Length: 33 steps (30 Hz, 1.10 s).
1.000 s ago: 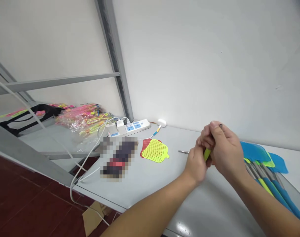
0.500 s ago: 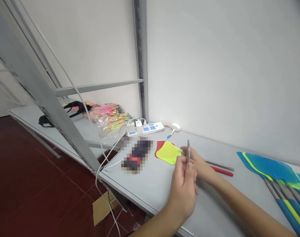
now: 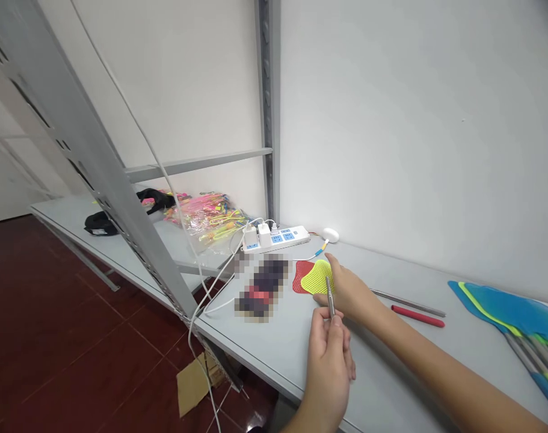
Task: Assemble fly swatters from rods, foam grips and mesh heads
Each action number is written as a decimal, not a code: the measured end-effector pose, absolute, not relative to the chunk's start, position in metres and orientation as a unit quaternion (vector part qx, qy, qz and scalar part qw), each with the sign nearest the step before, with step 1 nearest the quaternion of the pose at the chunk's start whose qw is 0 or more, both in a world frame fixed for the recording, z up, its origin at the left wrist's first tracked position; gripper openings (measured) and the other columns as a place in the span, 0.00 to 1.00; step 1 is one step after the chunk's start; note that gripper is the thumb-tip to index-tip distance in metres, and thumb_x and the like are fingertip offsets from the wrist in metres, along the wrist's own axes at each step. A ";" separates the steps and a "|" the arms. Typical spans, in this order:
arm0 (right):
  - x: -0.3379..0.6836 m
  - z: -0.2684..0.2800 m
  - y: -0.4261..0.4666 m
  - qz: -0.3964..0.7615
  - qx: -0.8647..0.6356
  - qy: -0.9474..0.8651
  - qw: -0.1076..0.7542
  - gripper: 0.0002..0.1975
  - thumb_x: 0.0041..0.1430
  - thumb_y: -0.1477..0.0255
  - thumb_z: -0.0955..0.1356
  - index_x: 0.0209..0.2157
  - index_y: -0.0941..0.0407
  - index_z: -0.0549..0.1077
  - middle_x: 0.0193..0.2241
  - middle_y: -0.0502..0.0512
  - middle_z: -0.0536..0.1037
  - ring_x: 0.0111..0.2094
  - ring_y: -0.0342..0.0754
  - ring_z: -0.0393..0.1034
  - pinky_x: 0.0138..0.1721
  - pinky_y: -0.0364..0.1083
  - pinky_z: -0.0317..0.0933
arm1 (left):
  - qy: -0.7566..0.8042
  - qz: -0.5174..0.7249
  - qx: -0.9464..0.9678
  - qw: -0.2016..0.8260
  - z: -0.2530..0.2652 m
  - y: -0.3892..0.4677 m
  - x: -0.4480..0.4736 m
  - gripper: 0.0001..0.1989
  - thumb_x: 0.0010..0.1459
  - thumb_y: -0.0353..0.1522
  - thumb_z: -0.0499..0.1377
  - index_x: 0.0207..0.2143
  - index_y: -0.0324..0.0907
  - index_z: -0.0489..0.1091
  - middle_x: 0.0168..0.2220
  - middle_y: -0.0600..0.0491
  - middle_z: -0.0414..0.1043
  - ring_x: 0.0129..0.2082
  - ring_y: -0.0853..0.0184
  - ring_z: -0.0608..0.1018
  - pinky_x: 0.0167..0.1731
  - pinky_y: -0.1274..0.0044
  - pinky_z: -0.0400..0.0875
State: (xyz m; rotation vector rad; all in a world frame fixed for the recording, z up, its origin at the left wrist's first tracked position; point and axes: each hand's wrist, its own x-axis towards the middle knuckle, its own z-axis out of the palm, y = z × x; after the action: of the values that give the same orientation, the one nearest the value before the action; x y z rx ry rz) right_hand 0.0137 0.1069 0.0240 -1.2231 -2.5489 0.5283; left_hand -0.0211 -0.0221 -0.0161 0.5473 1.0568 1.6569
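Observation:
My left hand (image 3: 328, 355) is closed around a slim metal rod (image 3: 330, 294), its tip pointing up and away from me. Just beyond the rod, my right hand (image 3: 343, 288) reaches over the right side of a yellow-green mesh fly swatter head (image 3: 316, 278). Its thumb and fingers are spread apart; whether they touch the mesh I cannot tell. Partly beneath that head lies a red mesh swatter head (image 3: 301, 276). Behind my right forearm, a metal rod (image 3: 411, 302) and a red handle (image 3: 418, 316) rest on the table.
Blue and yellow-green fly swatters (image 3: 503, 310) are stacked at the right. Toward the back stand a white power strip (image 3: 283, 239) and a round white device (image 3: 330, 234). A blurred dark object (image 3: 264, 288) lies left of the mesh heads. Cables hang beside the grey shelf post (image 3: 120, 228).
My right hand has come forward over the yellow-green swatter head, with fingers opening. The rod in my left hand now tilts more away from me. The view has shifted slightly left.

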 end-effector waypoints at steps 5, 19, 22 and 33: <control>0.065 0.048 0.107 0.316 -0.468 -0.776 0.281 0.51 0.48 0.55 0.72 0.67 0.54 0.45 0.54 0.66 0.71 0.49 0.60 0.71 0.44 0.53 0.65 | 0.454 0.659 0.277 0.532 -0.018 -0.024 -0.023 0.20 0.61 0.52 0.51 0.39 0.45 0.59 0.23 0.64 0.57 0.11 0.80 0.54 0.13 0.82 0.52; 0.159 0.039 0.057 0.676 -0.302 -0.293 0.605 0.27 0.56 0.54 0.61 0.49 0.55 0.73 0.46 0.62 0.78 0.45 0.64 0.75 0.50 0.64 0.65 | 0.511 0.343 0.629 0.475 0.015 -0.033 -0.016 0.17 0.68 0.42 0.48 0.51 0.48 0.70 0.31 0.57 0.71 0.30 0.69 0.70 0.33 0.79 0.62; 0.159 0.035 0.054 0.670 -0.272 -0.292 0.627 0.26 0.54 0.56 0.62 0.50 0.54 0.73 0.48 0.60 0.77 0.46 0.64 0.74 0.52 0.64 0.63 | 0.525 0.329 0.636 0.459 0.014 -0.032 -0.018 0.18 0.68 0.42 0.48 0.54 0.49 0.69 0.34 0.57 0.73 0.33 0.67 0.72 0.36 0.79 0.64; 0.154 0.022 0.054 0.665 -0.226 -0.299 0.646 0.22 0.57 0.67 0.63 0.54 0.53 0.70 0.51 0.58 0.75 0.51 0.61 0.71 0.52 0.62 0.65 | 0.521 0.309 0.652 0.456 0.014 -0.029 -0.015 0.19 0.68 0.43 0.46 0.55 0.49 0.67 0.36 0.56 0.74 0.37 0.66 0.73 0.37 0.78 0.65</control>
State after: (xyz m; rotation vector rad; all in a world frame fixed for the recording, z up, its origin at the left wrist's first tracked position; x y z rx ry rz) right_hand 0.1535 0.0537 0.0218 -0.5146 -0.6798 1.5124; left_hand -0.0151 -0.0290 0.0135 1.6078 1.2849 0.7609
